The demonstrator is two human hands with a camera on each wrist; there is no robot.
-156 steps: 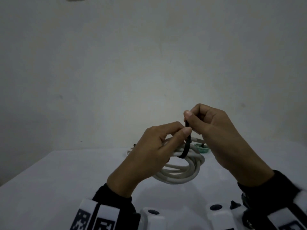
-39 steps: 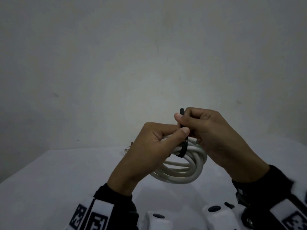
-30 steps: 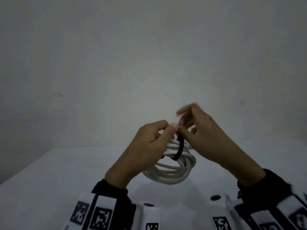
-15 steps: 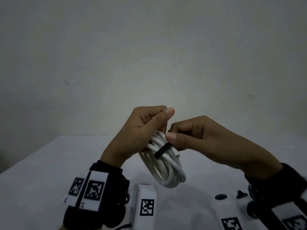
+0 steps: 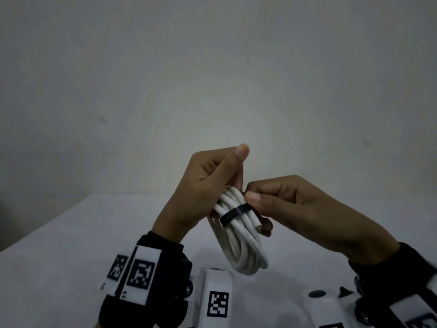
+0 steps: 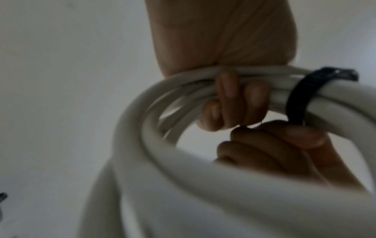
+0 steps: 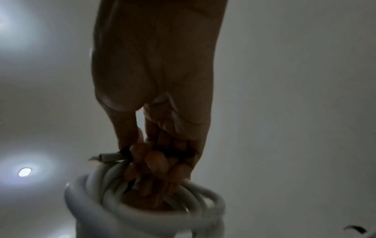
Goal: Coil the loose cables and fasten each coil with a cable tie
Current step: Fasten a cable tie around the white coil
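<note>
A white cable coil (image 5: pixel 241 242) hangs upright in the air above the table, with a black cable tie (image 5: pixel 233 214) wrapped round its upper part. My left hand (image 5: pixel 208 185) grips the top of the coil (image 6: pixel 183 99), fingers (image 6: pixel 230 103) curled through the loops and thumb raised. My right hand (image 5: pixel 283 204) pinches the black tie (image 6: pixel 299 95) and the strands under it from the right. In the right wrist view the right hand's fingers (image 7: pixel 154 161) close on the coil (image 7: pixel 142 209) beside a bare cable end (image 7: pixel 107 157).
The white table (image 5: pixel 71 245) runs below the hands, with a plain grey wall behind. Wrist-mounted white camera housings with black-and-white markers (image 5: pixel 217 304) sit at the frame's bottom. A small dark object (image 7: pixel 355 228) lies at the lower right of the right wrist view.
The coil was lifted from lying flat and turned upright. The tie's long upright tail is gone from view; my right hand moved from pulling it upward to pinching the band at the coil's side.
</note>
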